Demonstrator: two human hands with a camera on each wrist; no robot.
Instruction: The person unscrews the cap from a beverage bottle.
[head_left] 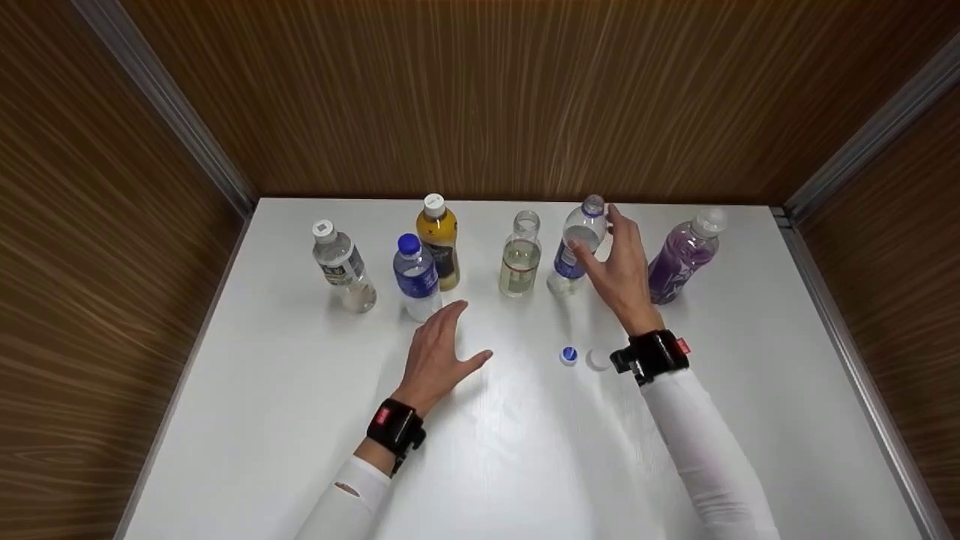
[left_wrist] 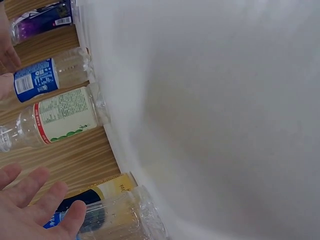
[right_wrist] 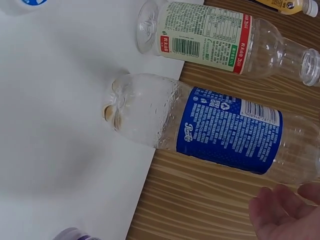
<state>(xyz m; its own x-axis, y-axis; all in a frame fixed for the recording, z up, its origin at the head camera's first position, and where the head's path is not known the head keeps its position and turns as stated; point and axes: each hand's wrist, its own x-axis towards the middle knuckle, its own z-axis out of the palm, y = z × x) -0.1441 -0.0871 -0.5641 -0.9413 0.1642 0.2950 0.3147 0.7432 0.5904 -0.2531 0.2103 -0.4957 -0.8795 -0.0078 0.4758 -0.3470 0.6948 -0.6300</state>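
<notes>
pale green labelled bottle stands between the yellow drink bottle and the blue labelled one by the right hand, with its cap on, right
No, the right wrist view shows the pale green labelled bottle uncapped, its mouth open; the rest is right.

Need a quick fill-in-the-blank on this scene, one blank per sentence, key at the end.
1. The yellow bottle wears a cap colored ____.
2. The green-labelled bottle has no ____ on its neck.
3. The right grip is closest to a clear bottle whose label is mainly ____.
4. In the head view, the loose blue cap lies to the ____ of the loose white cap.

Missing words: white; cap; blue; left.
</notes>
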